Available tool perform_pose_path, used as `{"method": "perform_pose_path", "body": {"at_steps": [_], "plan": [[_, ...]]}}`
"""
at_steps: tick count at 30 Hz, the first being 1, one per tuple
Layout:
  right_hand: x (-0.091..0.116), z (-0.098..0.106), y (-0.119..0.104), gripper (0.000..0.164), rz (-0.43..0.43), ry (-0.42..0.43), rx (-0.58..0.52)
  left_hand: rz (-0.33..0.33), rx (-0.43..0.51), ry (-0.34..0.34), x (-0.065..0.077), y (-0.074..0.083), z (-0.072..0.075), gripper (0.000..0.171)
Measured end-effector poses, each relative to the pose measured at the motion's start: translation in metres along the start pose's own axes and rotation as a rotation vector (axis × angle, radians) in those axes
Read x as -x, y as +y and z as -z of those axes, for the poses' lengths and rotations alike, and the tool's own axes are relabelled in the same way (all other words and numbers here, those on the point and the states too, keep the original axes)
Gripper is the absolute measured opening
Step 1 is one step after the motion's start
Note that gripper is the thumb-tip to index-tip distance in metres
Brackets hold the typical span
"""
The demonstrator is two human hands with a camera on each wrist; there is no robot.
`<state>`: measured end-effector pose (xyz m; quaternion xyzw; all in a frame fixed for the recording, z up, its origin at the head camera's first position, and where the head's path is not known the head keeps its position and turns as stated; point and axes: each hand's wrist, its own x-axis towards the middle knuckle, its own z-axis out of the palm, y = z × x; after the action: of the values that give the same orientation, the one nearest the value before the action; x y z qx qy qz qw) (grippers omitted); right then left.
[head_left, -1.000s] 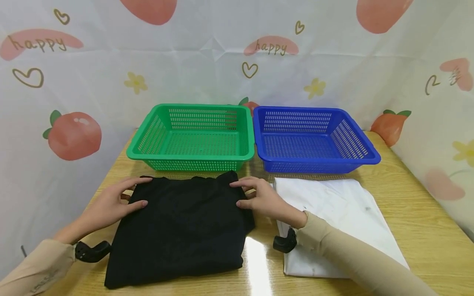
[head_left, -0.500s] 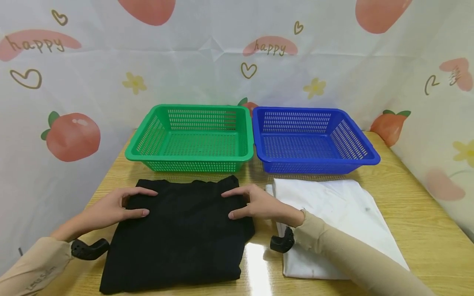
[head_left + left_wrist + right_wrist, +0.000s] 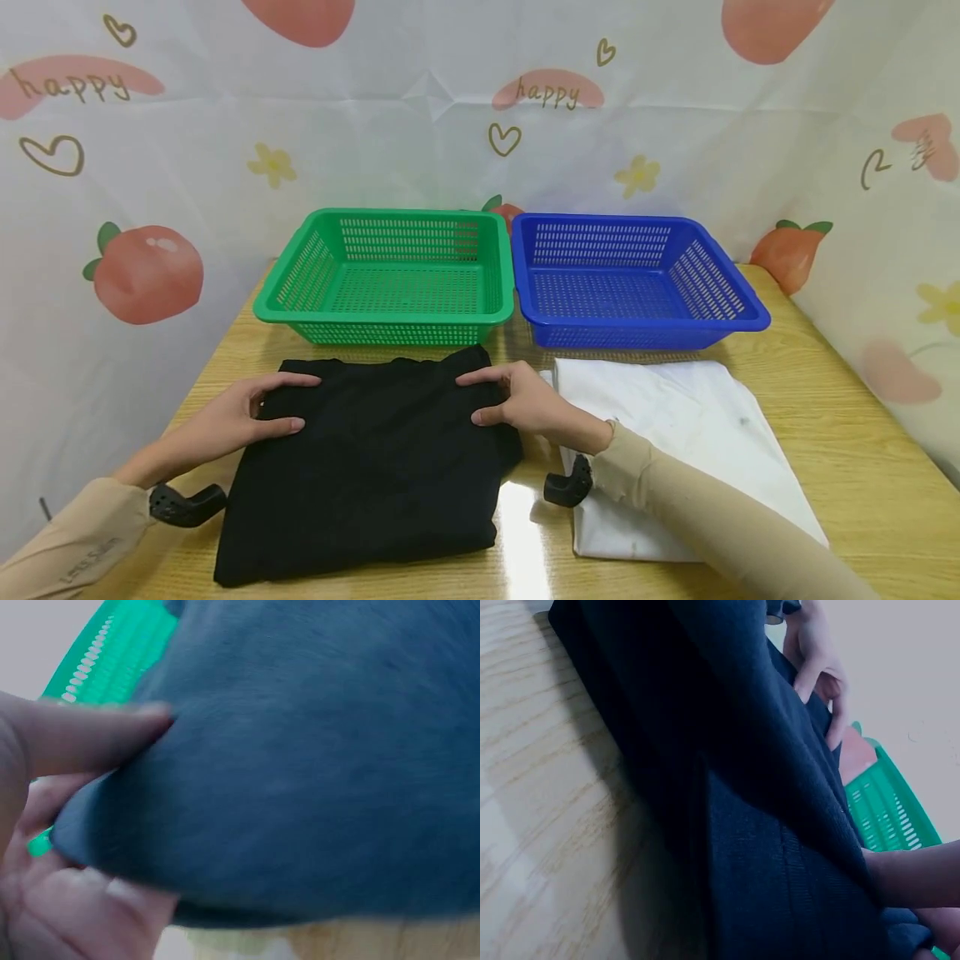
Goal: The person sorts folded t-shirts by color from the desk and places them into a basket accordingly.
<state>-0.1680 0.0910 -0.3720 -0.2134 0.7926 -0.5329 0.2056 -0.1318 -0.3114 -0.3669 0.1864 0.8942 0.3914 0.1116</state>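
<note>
A folded black garment [image 3: 367,467] lies on the left half of the table in the head view. My left hand [image 3: 228,421] grips its far left corner; in the left wrist view, fingers [image 3: 82,915] are under the cloth and a digit lies over its edge. My right hand [image 3: 532,404] holds the far right side, its thumb on top of the fabric. In the right wrist view the garment [image 3: 727,787] shows stitched seams and a raised fold, and some fingers are hidden behind it. To the right lies a folded white cloth [image 3: 667,450], partly covered by my right sleeve.
A green basket [image 3: 386,319] stands behind the black garment. Next to it, a blue basket [image 3: 645,323] stands behind the white cloth. Both are plastic with slotted walls. A printed curtain [image 3: 420,167] hangs along the back of the wooden table [image 3: 870,492].
Both hands first came slightly nearer, the right also moving left on the garment. Since then, the black garment and my right hand have shifted a little away and to the right.
</note>
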Motion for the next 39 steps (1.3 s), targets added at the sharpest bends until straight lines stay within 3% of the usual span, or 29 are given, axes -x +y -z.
{"method": "perform_pose_path", "body": {"at_steps": [4,7,10,13,19,25,28,31,34,37,39], "plan": [[0.0,0.0,0.001,0.049,0.004,-0.048,-0.054,0.043,0.08,-0.088,0.005,-0.002,0.006,0.062],[0.0,0.001,0.001,0.053,0.0,-0.133,-0.125,0.079,0.138,-0.155,0.006,-0.004,0.007,0.065],[0.0,0.0,0.001,0.058,-0.032,-0.217,-0.191,0.102,0.171,-0.175,0.006,-0.006,0.006,0.065],[0.0,-0.002,0.002,0.06,-0.057,-0.235,-0.195,0.114,0.166,-0.147,0.008,-0.006,0.002,0.064],[0.001,-0.004,0.0,0.061,-0.082,-0.149,-0.131,0.108,0.174,-0.069,0.012,-0.001,-0.005,0.061],[0.001,0.002,-0.002,0.061,-0.054,-0.105,-0.298,0.17,0.303,0.027,0.008,0.006,-0.011,0.059],[0.0,0.003,-0.001,0.061,-0.034,-0.106,-0.369,0.198,0.377,0.043,0.005,0.007,-0.012,0.059],[0.0,0.002,0.0,0.06,-0.042,-0.12,-0.406,0.213,0.383,-0.007,0.005,0.006,-0.009,0.059],[0.0,0.0,0.001,0.058,-0.067,-0.121,-0.388,0.226,0.329,-0.087,0.007,0.007,-0.004,0.061],[0.001,0.0,0.002,0.058,-0.111,-0.127,-0.363,0.191,0.258,-0.134,0.009,0.01,0.001,0.066],[0.001,0.001,0.001,0.059,-0.125,-0.138,-0.352,0.162,0.187,-0.128,0.009,0.012,0.002,0.07]]}}
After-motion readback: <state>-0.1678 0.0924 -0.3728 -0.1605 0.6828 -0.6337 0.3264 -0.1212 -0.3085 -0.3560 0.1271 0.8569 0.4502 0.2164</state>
